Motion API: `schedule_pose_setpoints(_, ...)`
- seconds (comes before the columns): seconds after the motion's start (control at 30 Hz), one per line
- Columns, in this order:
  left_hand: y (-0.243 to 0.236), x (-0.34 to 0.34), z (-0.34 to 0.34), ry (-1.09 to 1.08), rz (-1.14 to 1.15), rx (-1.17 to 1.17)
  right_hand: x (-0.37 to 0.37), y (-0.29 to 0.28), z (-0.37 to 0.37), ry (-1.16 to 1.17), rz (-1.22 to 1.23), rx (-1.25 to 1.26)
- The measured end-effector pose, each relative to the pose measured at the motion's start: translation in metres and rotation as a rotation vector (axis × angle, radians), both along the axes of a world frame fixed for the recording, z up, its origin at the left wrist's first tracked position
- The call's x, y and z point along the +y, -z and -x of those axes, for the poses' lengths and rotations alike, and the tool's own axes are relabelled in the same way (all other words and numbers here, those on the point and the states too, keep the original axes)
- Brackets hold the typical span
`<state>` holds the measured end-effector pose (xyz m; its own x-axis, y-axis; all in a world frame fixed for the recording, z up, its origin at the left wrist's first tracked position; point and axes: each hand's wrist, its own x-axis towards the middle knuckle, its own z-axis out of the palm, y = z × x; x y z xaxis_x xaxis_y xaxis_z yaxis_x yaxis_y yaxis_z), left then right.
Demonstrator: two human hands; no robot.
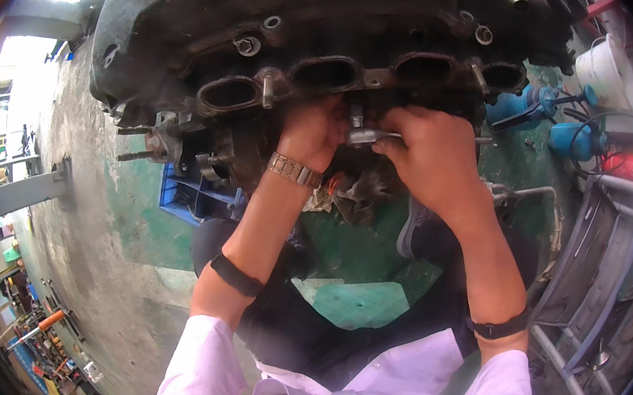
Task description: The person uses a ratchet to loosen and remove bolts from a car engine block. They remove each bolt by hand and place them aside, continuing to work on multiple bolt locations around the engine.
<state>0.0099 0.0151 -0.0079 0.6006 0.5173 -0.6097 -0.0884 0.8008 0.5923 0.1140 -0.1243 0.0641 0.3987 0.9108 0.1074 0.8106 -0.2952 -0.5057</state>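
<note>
A dark engine (270,52) with a row of oval ports hangs over the upper part of the head view. Below the ports, my right hand (435,149) is closed round the handle of a ratchet wrench (365,136), its thumb along the near side and the handle's end poking out to the right. A short metal socket piece (356,114) stands upright from the wrench head toward the engine. My left hand (312,131), a metal watch on its wrist, is curled beside the wrench head. Its fingertips are partly hidden, and what they grip does not show.
A blue bin (184,196) lies on the green floor under the engine's left side. At right are a blue jack-like tool (514,109), a white bucket (608,75) and a metal frame (588,283). Tools (44,323) lie at lower left. A crumpled rag (351,201) sits below my hands.
</note>
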Motion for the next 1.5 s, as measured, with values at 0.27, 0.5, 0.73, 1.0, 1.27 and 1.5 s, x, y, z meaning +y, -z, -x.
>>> schedule_pose_setpoints(0.27, 0.035, -0.005, 0.006, 0.053, -0.215, -0.039, 0.002, 0.001, 0.001, 0.024, 0.022, 0.004)
schedule_pose_setpoints(0.5, 0.064, 0.006, 0.003, 0.156, 0.06, -0.352, 0.0, 0.013, -0.005, 0.046, 0.097, 0.147)
schedule_pose_setpoints(0.73, 0.027, -0.012, 0.006, 0.057, -0.223, -0.037, -0.004, 0.033, -0.011, 0.101, 0.067, 0.364)
schedule_pose_setpoints(1.0, 0.048, -0.006, 0.015, 0.303, -0.896, 0.056, -0.009, 0.056, -0.005, 0.136, 0.039, 0.627)
schedule_pose_setpoints(1.27, 0.025, -0.005, 0.009, 0.141, -0.062, -0.043, -0.007, 0.076, 0.012, 0.076, -0.076, 0.72)
schedule_pose_setpoints(1.5, 0.004, -0.003, 0.008, 0.12, 0.057, 0.036, -0.003, 0.098, 0.028, 0.05, 0.062, 0.775)
